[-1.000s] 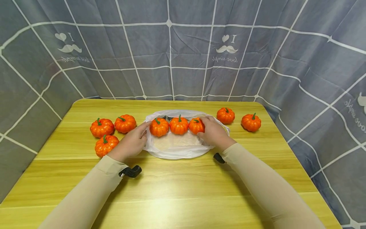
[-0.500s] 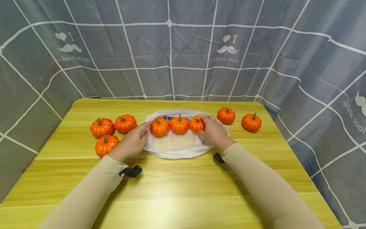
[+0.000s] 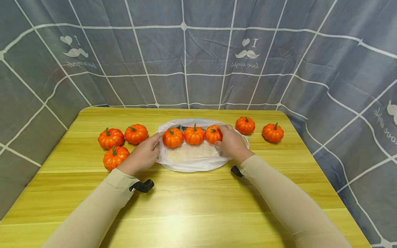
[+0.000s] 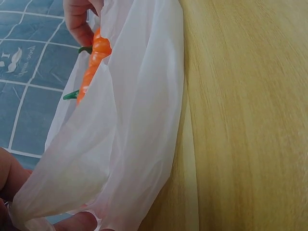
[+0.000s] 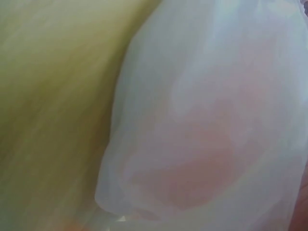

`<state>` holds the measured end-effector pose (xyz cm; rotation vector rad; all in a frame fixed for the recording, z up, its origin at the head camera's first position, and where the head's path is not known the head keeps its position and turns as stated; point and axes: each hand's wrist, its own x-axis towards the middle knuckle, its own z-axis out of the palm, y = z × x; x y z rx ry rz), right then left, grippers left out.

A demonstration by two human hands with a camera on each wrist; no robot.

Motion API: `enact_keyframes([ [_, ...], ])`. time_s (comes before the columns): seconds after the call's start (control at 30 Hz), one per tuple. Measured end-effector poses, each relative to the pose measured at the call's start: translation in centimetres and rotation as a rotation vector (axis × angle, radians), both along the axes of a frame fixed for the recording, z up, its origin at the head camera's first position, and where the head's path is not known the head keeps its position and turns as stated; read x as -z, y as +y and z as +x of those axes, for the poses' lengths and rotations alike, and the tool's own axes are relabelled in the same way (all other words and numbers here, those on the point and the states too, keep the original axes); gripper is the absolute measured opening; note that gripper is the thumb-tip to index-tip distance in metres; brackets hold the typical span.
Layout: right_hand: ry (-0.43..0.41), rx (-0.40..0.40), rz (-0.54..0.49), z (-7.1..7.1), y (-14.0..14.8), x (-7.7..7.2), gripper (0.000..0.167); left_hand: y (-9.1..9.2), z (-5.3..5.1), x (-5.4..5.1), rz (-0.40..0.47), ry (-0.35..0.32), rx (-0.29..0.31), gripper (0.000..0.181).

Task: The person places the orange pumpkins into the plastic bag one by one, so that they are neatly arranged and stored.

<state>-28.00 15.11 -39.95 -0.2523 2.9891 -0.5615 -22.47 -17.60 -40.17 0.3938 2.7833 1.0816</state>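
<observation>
A white plastic bag (image 3: 189, 167) lies with its mouth spread wide at the middle of the table. Inside it, along the far side, a left pumpkin (image 3: 172, 137), a middle pumpkin (image 3: 194, 135) and a right pumpkin (image 3: 213, 134) stand in a row, all small, orange and green-stemmed. My left hand (image 3: 144, 153) pinches the bag's left rim; the left wrist view has thumb and finger on either side of the plastic (image 4: 62, 192). With its fingers behind and thumb in front, my right hand (image 3: 232, 143) holds the right pumpkin. The right wrist view is mostly blurred plastic (image 5: 202, 120).
Left of the bag sit a back pumpkin (image 3: 136, 133), an outer pumpkin (image 3: 110, 138) and a front pumpkin (image 3: 115, 157) beside my left forearm. Two more pumpkins, one nearer (image 3: 245, 125) and one farther (image 3: 272, 132), are at right. A grey checked curtain (image 3: 204, 51) surrounds the wooden table (image 3: 192, 206).
Hardly anything differs. The right hand and the pumpkin it holds have shifted very slightly; the left hand and bag stay where they were.
</observation>
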Motion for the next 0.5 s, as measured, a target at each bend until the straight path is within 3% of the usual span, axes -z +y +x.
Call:
enact_keyframes([
  [0.5, 0.013, -0.01, 0.01, 0.44, -0.08, -0.36, 0.07, -0.19, 0.02, 0.13, 0.003, -0.015, -0.005, 0.061],
])
